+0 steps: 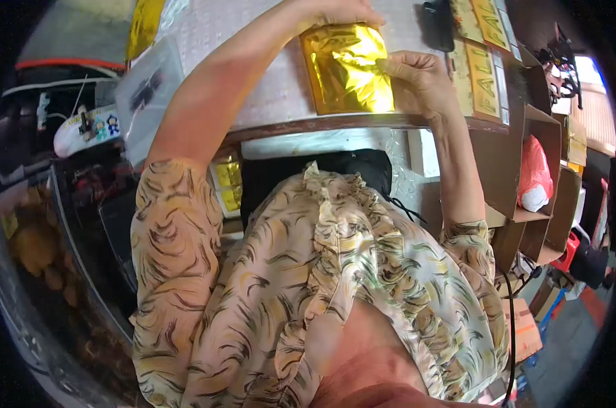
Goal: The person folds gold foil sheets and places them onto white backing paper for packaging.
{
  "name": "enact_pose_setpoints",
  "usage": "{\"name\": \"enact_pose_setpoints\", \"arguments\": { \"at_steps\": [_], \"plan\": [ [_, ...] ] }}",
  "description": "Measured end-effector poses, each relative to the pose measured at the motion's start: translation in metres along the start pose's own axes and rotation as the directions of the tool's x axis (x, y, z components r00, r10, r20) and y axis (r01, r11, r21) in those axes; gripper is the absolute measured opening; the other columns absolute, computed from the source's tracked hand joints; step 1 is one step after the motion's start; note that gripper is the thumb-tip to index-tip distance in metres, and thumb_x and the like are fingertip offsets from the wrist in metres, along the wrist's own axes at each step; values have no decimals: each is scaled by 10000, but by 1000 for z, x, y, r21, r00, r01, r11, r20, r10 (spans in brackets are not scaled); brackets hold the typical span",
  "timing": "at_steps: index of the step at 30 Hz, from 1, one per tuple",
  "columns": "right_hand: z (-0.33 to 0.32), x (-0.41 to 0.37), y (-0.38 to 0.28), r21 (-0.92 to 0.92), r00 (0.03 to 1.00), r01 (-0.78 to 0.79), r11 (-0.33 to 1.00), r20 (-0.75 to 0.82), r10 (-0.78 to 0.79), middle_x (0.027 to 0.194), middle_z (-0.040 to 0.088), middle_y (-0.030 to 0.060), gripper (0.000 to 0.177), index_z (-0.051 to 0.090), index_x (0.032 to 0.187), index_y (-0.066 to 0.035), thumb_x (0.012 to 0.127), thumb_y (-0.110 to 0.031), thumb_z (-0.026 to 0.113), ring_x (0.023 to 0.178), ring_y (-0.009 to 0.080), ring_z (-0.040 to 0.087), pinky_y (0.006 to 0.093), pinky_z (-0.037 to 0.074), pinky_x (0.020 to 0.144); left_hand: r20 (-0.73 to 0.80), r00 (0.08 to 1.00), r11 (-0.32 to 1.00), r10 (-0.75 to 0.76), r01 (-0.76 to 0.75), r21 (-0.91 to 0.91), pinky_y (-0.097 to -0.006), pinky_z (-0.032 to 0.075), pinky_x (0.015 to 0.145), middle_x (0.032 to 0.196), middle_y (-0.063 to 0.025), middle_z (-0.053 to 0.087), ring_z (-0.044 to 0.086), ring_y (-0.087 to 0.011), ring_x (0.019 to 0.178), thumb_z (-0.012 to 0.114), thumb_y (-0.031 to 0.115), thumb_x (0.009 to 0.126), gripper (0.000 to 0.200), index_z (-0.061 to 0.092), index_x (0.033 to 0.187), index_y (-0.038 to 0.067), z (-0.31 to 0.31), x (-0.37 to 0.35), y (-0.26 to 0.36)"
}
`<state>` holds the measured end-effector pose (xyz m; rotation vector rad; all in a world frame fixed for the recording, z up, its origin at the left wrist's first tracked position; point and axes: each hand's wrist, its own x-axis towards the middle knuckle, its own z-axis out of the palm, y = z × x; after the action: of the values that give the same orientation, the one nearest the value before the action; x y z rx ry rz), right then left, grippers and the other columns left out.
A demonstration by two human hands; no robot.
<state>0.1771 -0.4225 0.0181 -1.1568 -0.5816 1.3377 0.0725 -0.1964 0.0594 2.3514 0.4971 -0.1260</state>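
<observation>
A shiny piece of gold foil, roughly square and creased, lies at the near edge of the work table. Its left border looks darker and flat; whether something is inside it is hidden. My right hand pinches the foil's right edge between thumb and fingers. Across the far edge of the foil bends my left hand, cut off in part by the top of the view; its fingers curl onto that edge. A dark phone-like object lies beyond my right hand.
Yellow cards lettered "FALL" lie on the table's right side. Open cardboard boxes stand at the right, one holding a red plastic bag. A clear plastic bag hangs by the left edge, near a white machine.
</observation>
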Motion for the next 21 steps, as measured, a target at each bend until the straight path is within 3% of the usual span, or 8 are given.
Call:
{"name": "enact_pose_setpoints", "arguments": {
  "at_steps": [2,8,10,11,14,16,17,21],
  "plan": [
    [-10,-4,2,14,999,-13,1000,-47,13,953,781,121,143,776,1008,35,899,-57,769,829,158,737,311,598,777,211,976,978,-59,99,-183,-262,529,743,926,-18,751,667,-97,822,738,441,957,451,777,1007,-6,3,19,-6],
    [-55,-66,-48,-233,963,-53,971,-268,-12,841,732,28,142,764,957,5,859,-95,792,745,82,659,237,509,682,-72,993,859,97,-120,-497,-368,563,667,791,-55,765,700,-184,666,748,411,926,385,809,986,36,6,30,65],
    [-86,-82,-53,-375,874,170,911,-369,-315,802,717,28,142,754,906,1,873,-134,784,662,84,632,218,470,590,-374,899,974,226,-198,112,-332,554,725,940,-87,785,735,-199,808,729,372,936,337,796,988,45,7,42,84],
    [-100,-98,-64,-413,850,241,878,-346,-396,870,729,43,174,744,954,21,886,-137,773,765,99,663,245,512,705,-517,737,898,435,-401,183,-445,564,765,918,-61,763,731,-287,828,748,349,879,265,803,1003,121,25,63,78],
    [-155,-134,-66,-210,804,447,870,-331,-493,976,731,55,298,707,1078,6,917,-241,752,858,135,683,249,518,753,-472,585,749,660,-459,478,-469,393,1041,967,-49,744,663,-234,1081,791,401,833,309,770,909,102,60,93,105],
    [-164,-148,-66,-45,739,579,814,-393,-547,1076,730,87,365,672,1152,6,894,-220,797,943,177,710,322,570,860,-345,719,754,604,-374,540,-490,338,1098,1119,-101,731,597,-263,1241,779,367,869,371,731,1029,35,71,99,124],
    [-207,-156,-46,71,737,622,780,-389,-553,1189,716,111,499,627,1275,6,872,-208,828,1079,244,709,426,532,1058,-400,628,721,668,-413,556,-482,359,1079,1047,-114,730,609,-275,1201,780,381,863,382,733,949,12,82,107,122],
    [-214,-163,-45,33,695,662,748,-402,-597,1298,680,115,590,581,1369,10,882,-220,822,1235,286,646,494,428,1181,-333,697,732,635,-405,547,-489,386,1053,920,-107,724,648,-248,1065,749,242,888,225,732,821,28,94,114,128]
  ]
}}
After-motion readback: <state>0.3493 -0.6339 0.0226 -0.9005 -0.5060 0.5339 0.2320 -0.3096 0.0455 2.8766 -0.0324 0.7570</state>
